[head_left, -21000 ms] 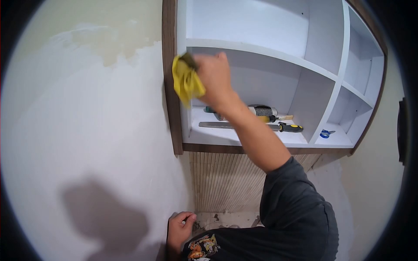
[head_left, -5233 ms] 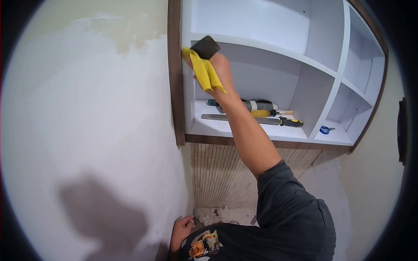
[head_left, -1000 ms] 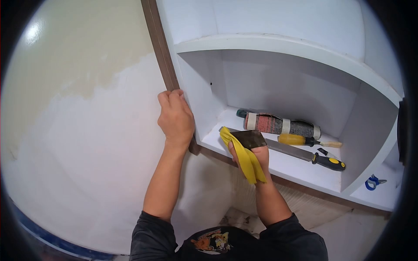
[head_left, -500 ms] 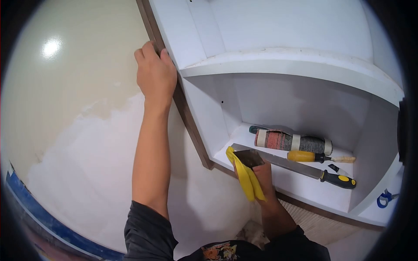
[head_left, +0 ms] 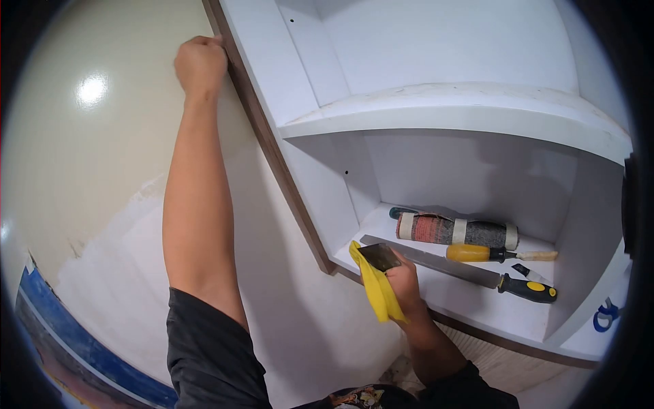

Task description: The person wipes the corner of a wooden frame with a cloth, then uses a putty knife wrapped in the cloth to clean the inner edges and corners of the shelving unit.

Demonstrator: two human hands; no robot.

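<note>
Up at the brown edge strip (head_left: 262, 140) of a white cabinet, my left hand (head_left: 201, 67) is closed, its fingertips against the strip. Anything inside those fingers is hidden. Lower down, my right hand (head_left: 403, 278) grips a yellow cloth (head_left: 379, 290) together with a dark, flat rectangular piece (head_left: 379, 256) whose kind I cannot make out. Just behind that hand, on the cabinet's lower shelf, lies a long flat file (head_left: 436, 262) with a black and yellow handle. A tool with a yellow handle (head_left: 470, 253) rests beyond it.
A striped grey and red fabric roll (head_left: 455, 229) lies at the back of the lower shelf. A small blade-like piece (head_left: 530, 273) is near the file's handle, and a blue object (head_left: 603, 315) sits at far right. The wall (head_left: 122, 273) has a whitish patch.
My left hand has moved up along the brown strip, and its fingers look more curled. The right hand still holds the cloth and dark piece in nearly the same place. The view has shifted slightly.
</note>
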